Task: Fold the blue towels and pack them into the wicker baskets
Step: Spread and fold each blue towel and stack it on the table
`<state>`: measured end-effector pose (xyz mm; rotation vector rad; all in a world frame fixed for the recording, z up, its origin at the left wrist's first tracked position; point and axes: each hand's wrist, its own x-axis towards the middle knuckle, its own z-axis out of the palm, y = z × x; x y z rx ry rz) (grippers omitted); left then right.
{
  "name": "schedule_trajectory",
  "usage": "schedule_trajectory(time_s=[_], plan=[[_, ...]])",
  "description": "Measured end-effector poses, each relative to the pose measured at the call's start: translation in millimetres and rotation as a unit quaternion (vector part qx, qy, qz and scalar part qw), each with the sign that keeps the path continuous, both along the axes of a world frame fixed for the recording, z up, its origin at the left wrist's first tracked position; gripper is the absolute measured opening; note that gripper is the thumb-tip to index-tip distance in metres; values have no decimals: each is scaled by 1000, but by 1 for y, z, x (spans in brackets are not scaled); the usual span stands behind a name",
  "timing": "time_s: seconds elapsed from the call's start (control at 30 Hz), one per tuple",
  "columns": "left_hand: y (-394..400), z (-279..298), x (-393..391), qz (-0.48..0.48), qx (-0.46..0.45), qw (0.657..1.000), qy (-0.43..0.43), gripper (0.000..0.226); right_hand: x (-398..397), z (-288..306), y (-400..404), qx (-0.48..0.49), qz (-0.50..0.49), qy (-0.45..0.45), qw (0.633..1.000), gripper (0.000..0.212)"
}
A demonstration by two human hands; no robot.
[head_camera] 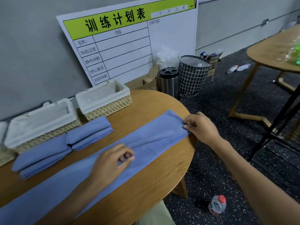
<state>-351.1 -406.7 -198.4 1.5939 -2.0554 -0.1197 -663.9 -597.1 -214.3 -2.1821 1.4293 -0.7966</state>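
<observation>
**Long towel stretched across the table**

We see a blue towel (pixel 100 161) folded into a long strip, lying diagonally across the round wooden table (pixel 155 181). Our right hand (pixel 202 127) pinches its far end at the table's edge, fingers (pixel 186 125) curled onto the cloth. Our left hand (pixel 112 161) rests mid-strip, fingers curled, seemingly nipping a fold, though blur hides the grip. Beside the strip lie two folded towels (pixel 61 143), touching end to end. Behind them stand two lined baskets (pixel 103 101), with part of a third at the left edge.
</observation>
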Motion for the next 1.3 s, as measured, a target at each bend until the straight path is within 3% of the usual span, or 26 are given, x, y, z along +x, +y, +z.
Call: schedule_trajectory(time_s=[0.17, 0.5, 0.63, 0.8, 1.17, 1.3], plan=[[44, -13, 30, 83, 1, 996, -11, 34, 2, -4, 4, -6, -11, -24, 1000, 17], [58, -16, 34, 58, -75, 987, -129, 48, 1, 3, 0, 30, 8, -17, 999, 8], [69, -4, 30, 45, -70, 991, -102, 39, 2, 5, -3, 35, 14, -6, 999, 10], [85, -15, 36, -13, -44, 990, -130, 25, 2, 6, -7, 32, 16, 6, 999, 11], [95, -9, 32, 15, -58, 986, -155, 19, 5, 5, 4, 14, -15, 46, 999, 11], [98, -2, 36, 77, -66, 988, -117, 24, 19, 7, 14, -84, -77, 105, 988, 9]])
